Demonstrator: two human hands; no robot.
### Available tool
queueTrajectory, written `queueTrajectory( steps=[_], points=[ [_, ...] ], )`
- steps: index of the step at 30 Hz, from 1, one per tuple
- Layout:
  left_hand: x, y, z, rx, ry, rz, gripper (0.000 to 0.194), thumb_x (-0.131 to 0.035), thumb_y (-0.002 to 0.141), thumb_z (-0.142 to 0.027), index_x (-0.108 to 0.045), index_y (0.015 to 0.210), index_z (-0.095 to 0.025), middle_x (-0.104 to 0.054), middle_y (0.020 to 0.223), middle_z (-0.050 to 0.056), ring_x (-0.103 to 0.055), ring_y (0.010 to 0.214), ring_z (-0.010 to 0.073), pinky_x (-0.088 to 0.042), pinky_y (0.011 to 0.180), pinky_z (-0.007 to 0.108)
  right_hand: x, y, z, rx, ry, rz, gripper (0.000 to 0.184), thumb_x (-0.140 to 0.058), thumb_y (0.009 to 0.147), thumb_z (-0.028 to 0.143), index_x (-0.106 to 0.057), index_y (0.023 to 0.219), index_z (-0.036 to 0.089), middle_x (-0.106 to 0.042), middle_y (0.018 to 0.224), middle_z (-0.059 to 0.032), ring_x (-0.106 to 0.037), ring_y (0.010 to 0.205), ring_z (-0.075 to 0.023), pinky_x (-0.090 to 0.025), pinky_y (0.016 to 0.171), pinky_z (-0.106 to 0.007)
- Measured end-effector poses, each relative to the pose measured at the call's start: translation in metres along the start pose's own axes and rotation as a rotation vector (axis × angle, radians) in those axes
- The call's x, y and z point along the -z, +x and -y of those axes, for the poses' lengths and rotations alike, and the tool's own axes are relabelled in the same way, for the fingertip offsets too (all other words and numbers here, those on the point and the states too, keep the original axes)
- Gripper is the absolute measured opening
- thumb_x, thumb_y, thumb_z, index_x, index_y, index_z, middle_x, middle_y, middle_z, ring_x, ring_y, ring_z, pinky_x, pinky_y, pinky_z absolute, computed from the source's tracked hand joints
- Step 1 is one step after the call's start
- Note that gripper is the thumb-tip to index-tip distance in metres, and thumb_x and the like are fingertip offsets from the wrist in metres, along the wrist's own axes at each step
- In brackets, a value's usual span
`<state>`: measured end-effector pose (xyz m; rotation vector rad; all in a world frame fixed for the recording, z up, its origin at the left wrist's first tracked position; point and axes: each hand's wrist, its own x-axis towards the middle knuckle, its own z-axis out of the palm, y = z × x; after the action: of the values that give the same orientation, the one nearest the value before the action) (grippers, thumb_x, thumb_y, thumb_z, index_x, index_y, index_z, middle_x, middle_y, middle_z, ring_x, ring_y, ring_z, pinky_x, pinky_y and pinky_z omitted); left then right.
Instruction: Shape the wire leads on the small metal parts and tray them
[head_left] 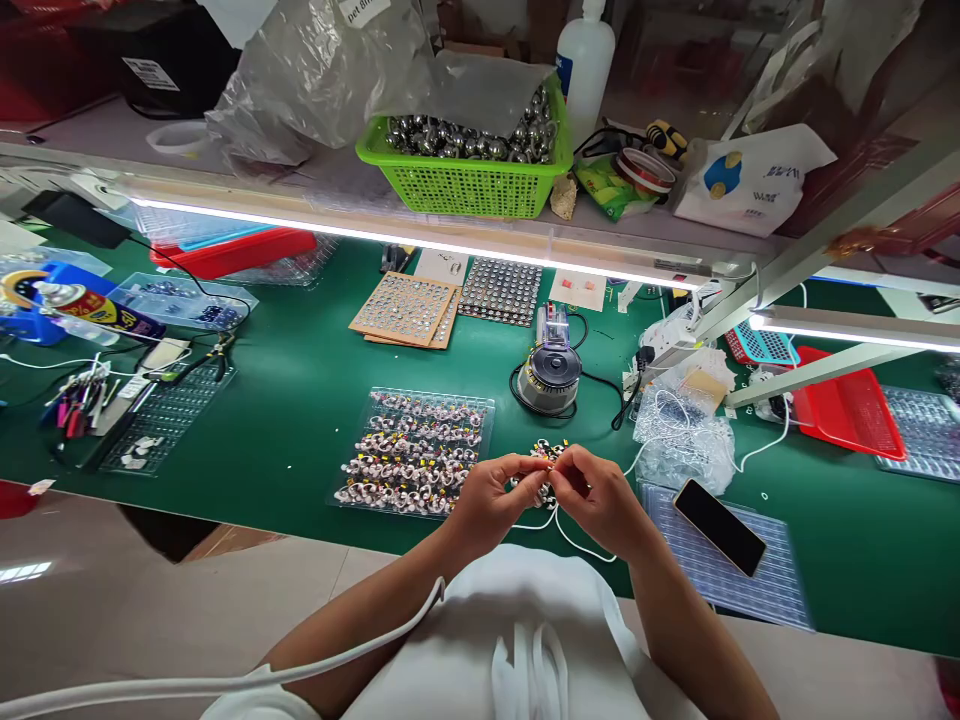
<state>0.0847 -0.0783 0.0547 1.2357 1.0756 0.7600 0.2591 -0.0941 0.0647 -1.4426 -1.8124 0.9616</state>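
Pinching a tiny part (551,469), left hand (491,500) and right hand (600,498) meet at the fingertips near the clear tray (488,415).

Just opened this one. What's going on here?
Someone sits or stands at a green bench. Their left hand and right hand meet, fingertips pinching a small piece, too tiny to identify. More loose parts lie just beyond; left of them, a clear tray holds rows of similar-looking parts.
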Motion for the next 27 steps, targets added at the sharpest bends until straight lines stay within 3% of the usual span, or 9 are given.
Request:
queueTrajectory(
  steps=[11,16,20,24,27],
  points=[
    [0.0,-0.008,0.0,-0.203,0.179,-0.034,0.02,-0.063,0.086,-0.026,-0.072,0.102,-0.019,-0.072,0.093,0.007,-0.065,0.087,0.0199,-0.051,0.082,0.031,-0.005,0.002,-0.001,-0.188,0.193,0.015,0.02,-0.056,0.088,0.032,-0.052,0.072,0.021,-0.052,0.058,0.0044,-0.044,0.052,-0.0113,-0.034,0.048,-0.023],
    [0.002,-0.005,0.005,-0.114,0.073,-0.061,0.02,-0.064,0.085,-0.031,-0.073,0.098,-0.019,-0.072,0.091,0.007,-0.066,0.081,0.0191,-0.053,0.073,0.028,-0.013,0.0,-0.008,-0.272,0.319,-0.054,0.022,-0.062,0.086,0.041,-0.056,0.09,0.021,-0.053,0.063,0.0037,-0.048,0.055,-0.0132,-0.039,0.051,-0.024],
    [0.003,-0.002,0.001,-0.007,-0.103,-0.073,0.021,-0.068,0.081,-0.034,-0.073,0.092,-0.017,-0.074,0.088,0.007,-0.067,0.077,0.0185,-0.053,0.066,0.027,-0.021,-0.005,-0.011,-0.26,0.386,-0.129,0.028,-0.061,0.087,0.041,-0.055,0.106,0.022,-0.056,0.074,0.0012,-0.053,0.063,-0.0154,-0.044,0.059,-0.026],
    [0.003,-0.003,-0.001,0.023,-0.195,-0.085,0.023,-0.07,0.079,-0.035,-0.067,0.093,-0.016,-0.072,0.087,0.006,-0.066,0.078,0.0173,-0.052,0.067,0.026,-0.024,-0.009,-0.009,-0.175,0.537,-0.152,0.024,-0.058,0.089,0.036,-0.059,0.109,0.024,-0.058,0.097,-0.0044,-0.056,0.082,-0.0182,-0.048,0.074,-0.03],
    [0.0,-0.005,0.0,-0.023,-0.192,-0.119,0.023,-0.072,0.079,-0.032,-0.058,0.093,-0.018,-0.067,0.084,0.002,-0.063,0.079,0.0157,-0.052,0.068,0.025,-0.027,-0.01,-0.005,-0.135,0.663,-0.141,0.021,-0.062,0.086,0.036,-0.063,0.104,0.024,-0.055,0.102,-0.0053,-0.055,0.087,-0.0193,-0.047,0.075,-0.03]
  ],
)
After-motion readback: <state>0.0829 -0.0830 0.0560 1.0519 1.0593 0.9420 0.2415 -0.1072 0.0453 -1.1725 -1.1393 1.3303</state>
